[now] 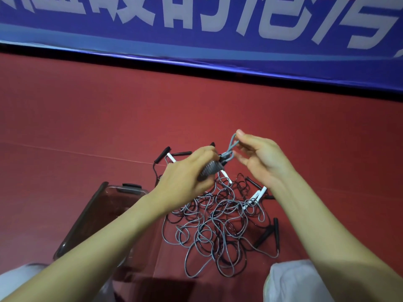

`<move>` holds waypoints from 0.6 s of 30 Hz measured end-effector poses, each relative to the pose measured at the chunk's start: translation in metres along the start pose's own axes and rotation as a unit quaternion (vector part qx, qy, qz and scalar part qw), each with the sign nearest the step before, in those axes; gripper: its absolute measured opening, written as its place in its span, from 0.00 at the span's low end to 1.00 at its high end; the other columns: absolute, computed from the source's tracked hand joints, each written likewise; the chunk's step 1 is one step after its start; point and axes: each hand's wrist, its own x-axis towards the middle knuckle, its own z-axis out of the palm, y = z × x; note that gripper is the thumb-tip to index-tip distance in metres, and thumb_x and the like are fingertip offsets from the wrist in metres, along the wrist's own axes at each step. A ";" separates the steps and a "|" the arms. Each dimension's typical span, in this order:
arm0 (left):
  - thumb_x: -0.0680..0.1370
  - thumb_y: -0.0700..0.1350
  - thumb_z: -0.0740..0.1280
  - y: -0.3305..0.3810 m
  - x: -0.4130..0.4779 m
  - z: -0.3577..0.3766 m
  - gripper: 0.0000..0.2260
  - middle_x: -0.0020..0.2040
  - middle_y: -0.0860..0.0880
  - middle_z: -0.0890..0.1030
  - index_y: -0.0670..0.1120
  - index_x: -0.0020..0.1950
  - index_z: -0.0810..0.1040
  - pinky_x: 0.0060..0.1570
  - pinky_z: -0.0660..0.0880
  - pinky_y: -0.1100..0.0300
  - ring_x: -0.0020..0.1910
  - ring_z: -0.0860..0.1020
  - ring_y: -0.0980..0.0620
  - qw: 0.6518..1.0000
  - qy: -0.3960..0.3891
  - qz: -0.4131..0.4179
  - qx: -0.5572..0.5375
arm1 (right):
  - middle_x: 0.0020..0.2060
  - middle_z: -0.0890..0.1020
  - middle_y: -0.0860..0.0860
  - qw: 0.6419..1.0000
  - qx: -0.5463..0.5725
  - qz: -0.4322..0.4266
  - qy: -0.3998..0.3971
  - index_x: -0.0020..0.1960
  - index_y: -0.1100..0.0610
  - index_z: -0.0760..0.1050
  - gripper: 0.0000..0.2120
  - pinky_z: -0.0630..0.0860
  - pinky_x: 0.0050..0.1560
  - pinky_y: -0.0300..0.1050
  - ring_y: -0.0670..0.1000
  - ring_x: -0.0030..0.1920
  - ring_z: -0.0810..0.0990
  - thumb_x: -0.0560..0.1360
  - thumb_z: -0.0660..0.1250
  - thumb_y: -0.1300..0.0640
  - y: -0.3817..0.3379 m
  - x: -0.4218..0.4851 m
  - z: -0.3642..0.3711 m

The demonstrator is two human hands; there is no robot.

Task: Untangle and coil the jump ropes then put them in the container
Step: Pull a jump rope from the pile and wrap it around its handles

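The bare left forearm (109, 232) and right forearm (316, 225) reach in from the near corners and converge above the far edge of the tangle of ropes (218, 223). The left hand (187, 173), back turned up, hangs over the tangle's far left side, its fingers curled round a grey ribbed handle (208, 171). The right hand (259, 158) sits a little higher, over the tangle's far right side, palm facing the left hand. Its thumb and forefinger pinch the top of a grey rope loop (233, 142), with the other fingers loosely bent. The hands are near each other but apart.
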 end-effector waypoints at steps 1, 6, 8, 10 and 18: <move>0.72 0.49 0.65 0.003 0.002 -0.002 0.14 0.54 0.55 0.78 0.57 0.56 0.68 0.35 0.78 0.47 0.40 0.79 0.47 0.994 -0.022 -0.057 -0.086 | 0.32 0.79 0.50 1.000 0.011 -0.019 0.001 0.36 0.59 0.79 0.10 0.75 0.45 0.42 0.46 0.36 0.75 0.75 0.67 0.63 -0.001 0.001 0.000; 0.74 0.40 0.68 0.015 0.007 -0.009 0.13 0.49 0.50 0.81 0.53 0.53 0.70 0.38 0.81 0.45 0.36 0.80 0.41 0.943 -0.079 -0.137 -0.294 | 0.31 0.79 0.48 0.997 0.069 -0.031 0.027 0.38 0.59 0.78 0.08 0.76 0.41 0.40 0.45 0.36 0.75 0.75 0.68 0.63 -0.001 0.005 -0.002; 0.75 0.36 0.68 0.017 0.007 -0.009 0.13 0.48 0.46 0.81 0.49 0.54 0.69 0.35 0.78 0.51 0.33 0.76 0.46 0.923 -0.109 -0.147 -0.338 | 0.32 0.79 0.49 0.994 0.097 -0.011 0.051 0.38 0.59 0.78 0.07 0.76 0.43 0.41 0.46 0.37 0.75 0.75 0.68 0.63 -0.004 0.007 -0.004; 0.76 0.35 0.68 0.018 0.008 -0.008 0.13 0.44 0.48 0.81 0.45 0.56 0.69 0.34 0.74 0.58 0.32 0.73 0.49 0.915 -0.135 -0.149 -0.351 | 0.33 0.79 0.49 0.992 0.106 -0.002 0.069 0.39 0.58 0.78 0.06 0.76 0.49 0.45 0.46 0.38 0.75 0.75 0.68 0.63 -0.004 0.009 -0.005; 0.73 0.36 0.72 0.011 -0.005 0.006 0.21 0.54 0.55 0.78 0.51 0.60 0.69 0.43 0.79 0.52 0.38 0.78 0.51 0.904 -0.085 -0.211 -0.362 | 0.34 0.80 0.48 0.997 -0.070 -0.024 0.008 0.41 0.56 0.79 0.04 0.75 0.47 0.41 0.46 0.39 0.77 0.75 0.69 0.59 0.005 0.007 -0.004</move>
